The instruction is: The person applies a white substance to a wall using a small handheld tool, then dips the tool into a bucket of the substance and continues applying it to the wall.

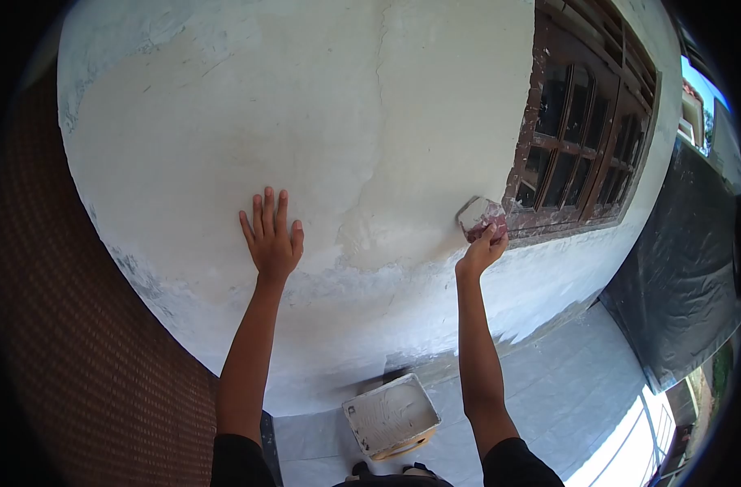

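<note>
My left hand point(271, 235) is open, fingers spread, and appears to lie flat against the whitish wall point(322, 138). In my right hand point(484, 253) is a reddish, white-smeared pad point(482, 217), held up at the wall by the lower left corner of the window. Its exact kind is hard to make out, since my fingers cover part of it. Low between my arms is a rectangular tray point(391, 415) containing thick white paint or filler, with something yellow beneath it.
A brown wooden window frame point(581, 217) with glass panes, spotted white, borders the wall on the right. Grey sheeting point(541, 390) covers the floor. Dark sheeting point(671, 268) hangs at far right. A brown woven-looking surface point(103, 349) runs along the left.
</note>
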Demonstrator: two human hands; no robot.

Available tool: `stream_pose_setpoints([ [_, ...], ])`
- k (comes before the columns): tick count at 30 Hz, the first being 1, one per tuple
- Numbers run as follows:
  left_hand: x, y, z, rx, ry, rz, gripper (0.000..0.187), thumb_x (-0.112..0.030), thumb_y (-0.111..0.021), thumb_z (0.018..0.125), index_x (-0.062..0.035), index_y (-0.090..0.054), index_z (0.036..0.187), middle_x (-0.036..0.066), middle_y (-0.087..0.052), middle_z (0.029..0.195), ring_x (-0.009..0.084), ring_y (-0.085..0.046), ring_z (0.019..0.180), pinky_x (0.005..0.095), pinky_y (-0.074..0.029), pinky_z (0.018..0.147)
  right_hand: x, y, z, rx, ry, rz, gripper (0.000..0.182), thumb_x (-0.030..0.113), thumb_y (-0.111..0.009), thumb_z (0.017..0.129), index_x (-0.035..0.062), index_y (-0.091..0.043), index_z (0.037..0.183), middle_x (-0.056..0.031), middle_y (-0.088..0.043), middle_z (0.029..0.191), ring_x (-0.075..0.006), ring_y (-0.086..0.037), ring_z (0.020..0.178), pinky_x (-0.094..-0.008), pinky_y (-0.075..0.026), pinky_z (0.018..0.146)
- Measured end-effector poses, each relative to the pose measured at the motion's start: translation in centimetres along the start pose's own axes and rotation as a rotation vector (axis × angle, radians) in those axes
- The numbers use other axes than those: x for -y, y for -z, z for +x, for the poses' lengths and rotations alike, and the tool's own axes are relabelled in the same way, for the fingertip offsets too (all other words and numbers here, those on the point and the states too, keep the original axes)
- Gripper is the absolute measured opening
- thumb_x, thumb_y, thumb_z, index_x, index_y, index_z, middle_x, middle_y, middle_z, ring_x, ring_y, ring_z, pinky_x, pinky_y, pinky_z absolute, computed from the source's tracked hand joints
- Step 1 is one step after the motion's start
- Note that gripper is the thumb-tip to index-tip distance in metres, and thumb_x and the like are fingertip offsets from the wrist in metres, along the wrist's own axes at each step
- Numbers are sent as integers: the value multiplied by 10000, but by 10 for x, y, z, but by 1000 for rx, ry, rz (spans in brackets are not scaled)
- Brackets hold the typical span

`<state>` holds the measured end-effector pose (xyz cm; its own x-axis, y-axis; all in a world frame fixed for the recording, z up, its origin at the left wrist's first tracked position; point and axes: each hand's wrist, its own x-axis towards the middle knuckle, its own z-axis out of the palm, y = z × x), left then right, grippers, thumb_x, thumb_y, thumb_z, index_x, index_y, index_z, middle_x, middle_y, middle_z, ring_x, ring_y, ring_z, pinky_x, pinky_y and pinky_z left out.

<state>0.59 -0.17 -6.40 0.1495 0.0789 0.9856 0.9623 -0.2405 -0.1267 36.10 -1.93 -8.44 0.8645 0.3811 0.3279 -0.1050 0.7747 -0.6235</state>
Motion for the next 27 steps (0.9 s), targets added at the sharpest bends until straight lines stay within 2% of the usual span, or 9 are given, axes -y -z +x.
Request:
stream_pose_setpoints([
  [3, -4, 0, 0, 38, 3, 16, 566, -301, -458, 998, -89, -376, 1516, 141, -324, 1590, 339, -252, 1487, 580, -117, 1198, 14, -9, -36, 356, 175, -99, 275, 174, -555, 1028, 5, -514, 1242, -110, -571, 1163, -165, -558, 1021, -296, -472, 881],
  [7, -16, 9, 1, 118, 91, -38, 618, -298, -456, 1007, -76, -282, 1556, 157, -232, 1626, 361, -169, 1509, 580, -61, 1203, 8, -14, -63, 928, 653, -492, 253, 52, -607, 920, 26, -583, 1170, -123, -612, 989, -273, -477, 921, -380, -328, 866],
  [11, -25, 28, 5, 239, 155, -24, 646, -281, -480, 1008, -101, -233, 1578, 143, -196, 1641, 352, -153, 1517, 563, -96, 1207, 4, -18, 3, 429, 382, -396, 294, 124, -583, 968, -3, -546, 1231, -166, -583, 1030, -317, -541, 962, -427, -420, 885],
  [12, -27, 33, 6, 278, 168, -25, 661, -278, -494, 1006, -121, -218, 1586, 126, -177, 1652, 336, -147, 1523, 546, -105, 1213, 5, -12, 22, 344, 245, -291, 308, 152, -589, 982, -16, -540, 1236, -179, -582, 1091, -304, -574, 996, -402, -456, 895],
  [14, -33, 43, 7, 327, 201, -32, 668, -271, -498, 1005, -138, -206, 1591, 121, -170, 1654, 336, -147, 1523, 548, -122, 1210, 15, 2, 43, 177, 330, -314, 316, 167, -565, 1013, -9, -508, 1269, -145, -576, 1173, -224, -587, 1003, -354, -463, 914],
  [17, -44, 58, 8, 409, 259, -51, 671, -262, -500, 1005, -164, -195, 1595, 112, -164, 1657, 336, -158, 1520, 554, -158, 1200, 20, 28, 50, 204, -24, -94, 336, 180, -543, 1030, 3, -468, 1306, -106, -569, 1164, -178, -579, 995, -317, -482, 877],
  [21, -60, 75, -11, 561, 350, -78, 652, -251, -493, 1009, -178, -207, 1591, 105, -174, 1655, 345, -198, 1508, 560, -196, 1186, -13, 65, 35, 296, -80, -49, 314, 180, -521, 1042, 22, -460, 1307, -77, -570, 1148, -126, -575, 960, -281, -510, 765],
  [22, -63, 80, -22, 580, 360, -61, 652, -251, -493, 1009, -178, -207, 1591, 105, -174, 1655, 345, -198, 1508, 560, -196, 1186, 5, 71, 22, 368, -247, 15, 310, 175, -523, 1040, 26, -465, 1306, -72, -572, 1142, -120, -571, 973, -280, -512, 786],
  [27, -73, 92, -97, 640, 426, -178, 621, -260, -489, 1019, -117, -244, 1571, 131, -281, 1613, 364, -258, 1480, 541, -245, 1172, -17, 111, -25, 500, -315, -117, 302, 171, -515, 1041, 16, -479, 1297, -90, -571, 1173, -131, -576, 1004, -285, -532, 782],
])
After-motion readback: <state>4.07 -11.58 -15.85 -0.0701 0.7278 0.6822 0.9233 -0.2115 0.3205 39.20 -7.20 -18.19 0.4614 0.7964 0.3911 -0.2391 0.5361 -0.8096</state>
